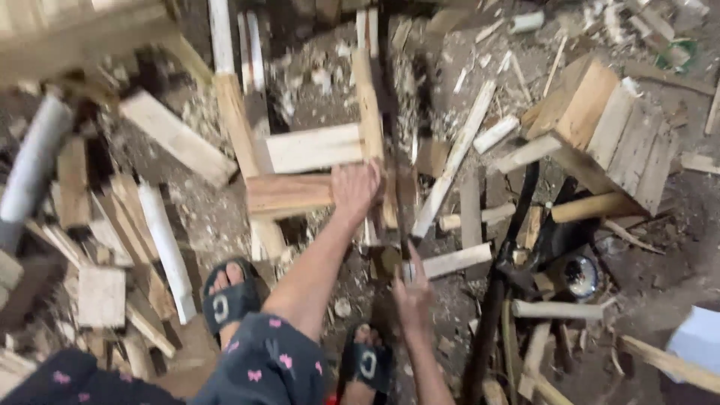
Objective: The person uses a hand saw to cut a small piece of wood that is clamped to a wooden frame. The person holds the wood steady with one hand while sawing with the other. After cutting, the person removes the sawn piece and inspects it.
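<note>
The floor (pixel 675 247) was bare dirt, pretty much buried under wood scraps, chips and shavings, so barely any open ground showed. Biggest thing in the mess was a chunky block of nailed-together planks (pixel 607 124) up at the right, tilted on 1 corner. Over at the far left lay a pale grey pipe (pixel 34 161), blurred, with a heap of short offcuts (pixel 101 296) below it.

In the middle sat a rough wooden frame (pixel 300 161): 2 long uprights with 2 crosspieces between them, lying flat on the rubble. The left hand (pixel 355 189) was spread out flat, fingers apart, pressing down on the right end of the lower crosspiece (pixel 289 195), right where it met the right upright. It wasn't wrapped around anything, just palm down on the wood.

The right hand (pixel 412 294) hung lower, just beside a pale short slat (pixel 454 261), fingers partly curled. It was smeared with motion blur, so I couldn't tell if it actually gripped anything.

Right of that hand, a dark long handle (pixel 499 277) ran down toward the bottom edge, with a round wooden handle (pixel 592 206) and a small shiny round tin (pixel 581 277) near it.

Down at the bottom were 2 feet in dark sandals (pixel 229 300), and dark cloth with pink bows (pixel 262 367).
</note>
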